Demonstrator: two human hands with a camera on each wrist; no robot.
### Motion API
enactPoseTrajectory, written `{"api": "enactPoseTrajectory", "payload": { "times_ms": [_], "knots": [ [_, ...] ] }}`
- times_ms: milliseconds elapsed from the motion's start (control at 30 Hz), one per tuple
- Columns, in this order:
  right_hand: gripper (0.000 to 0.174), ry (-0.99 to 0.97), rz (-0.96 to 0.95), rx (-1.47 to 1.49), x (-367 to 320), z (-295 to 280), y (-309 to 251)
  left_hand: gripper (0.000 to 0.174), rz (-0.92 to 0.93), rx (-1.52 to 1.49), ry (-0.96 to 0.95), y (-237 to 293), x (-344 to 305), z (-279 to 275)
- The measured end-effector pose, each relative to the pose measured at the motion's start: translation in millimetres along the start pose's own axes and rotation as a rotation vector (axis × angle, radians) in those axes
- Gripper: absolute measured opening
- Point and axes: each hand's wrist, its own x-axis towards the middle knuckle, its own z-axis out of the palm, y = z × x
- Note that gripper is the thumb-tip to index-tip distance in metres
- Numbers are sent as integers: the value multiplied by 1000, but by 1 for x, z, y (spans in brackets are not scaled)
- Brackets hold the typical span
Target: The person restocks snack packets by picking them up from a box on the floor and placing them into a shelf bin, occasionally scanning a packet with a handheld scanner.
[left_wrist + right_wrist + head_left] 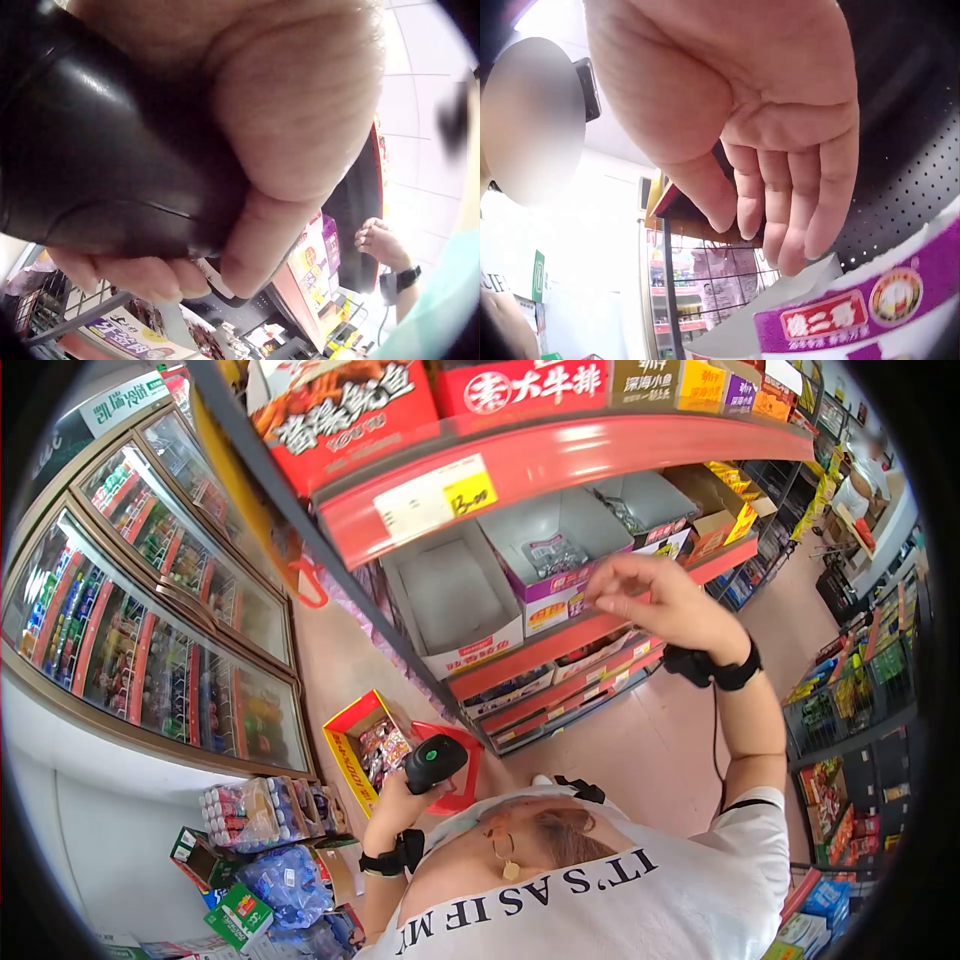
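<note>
In the head view my left hand (395, 807) grips a black handheld barcode scanner (435, 763) with a small green light on its top. The left wrist view shows the thumb and fingers wrapped round the scanner's smooth body (112, 157). My right hand (670, 600) hovers at the shelf, just over the front of a purple-and-white carton (550, 610), with its fingers loosely extended and nothing in them. A few silvery packets (555, 555) lie in that carton. Beside it stands a white carton (455, 600) with its grey inside showing.
A red shelf edge (570, 455) with a price tag (435, 495) runs above the cartons. Below left, a red-and-yellow box (345, 750) holds small packets. Glass-door fridges (150, 600) line the left side, with bottle packs (265, 810) on the floor. Another person (865, 475) is far right.
</note>
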Motion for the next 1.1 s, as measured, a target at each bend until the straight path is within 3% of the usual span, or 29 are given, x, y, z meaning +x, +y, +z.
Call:
{"api": "enactPoseTrajectory", "payload": {
  "times_ms": [33,133,233,333,400,467,600,767,1100],
  "knots": [
    [12,-33,-41,-125,10,-15,-1,27,-8,-8,3,-3,2,6],
    [16,-121,-42,-143,47,-43,-4,24,-55,-39,14,2,3,21],
    [18,-245,-143,-411,93,-55,9,25,-94,-84,56,-13,8,37],
    [14,-274,-188,-446,126,-49,13,25,-135,-78,111,-5,-1,47],
    [14,-331,-261,-519,152,-23,58,22,-76,-91,163,-14,-6,54],
    [15,166,-6,-1283,165,22,110,20,-96,-155,185,-12,-13,55],
    [16,171,-27,-1207,176,44,87,20,-144,-182,222,-37,-22,62],
    [16,160,-53,-1103,171,40,78,17,-195,-242,270,-30,-32,69],
    [18,166,-44,-909,172,47,41,19,-161,-274,327,-48,-24,81]
  ]
}}
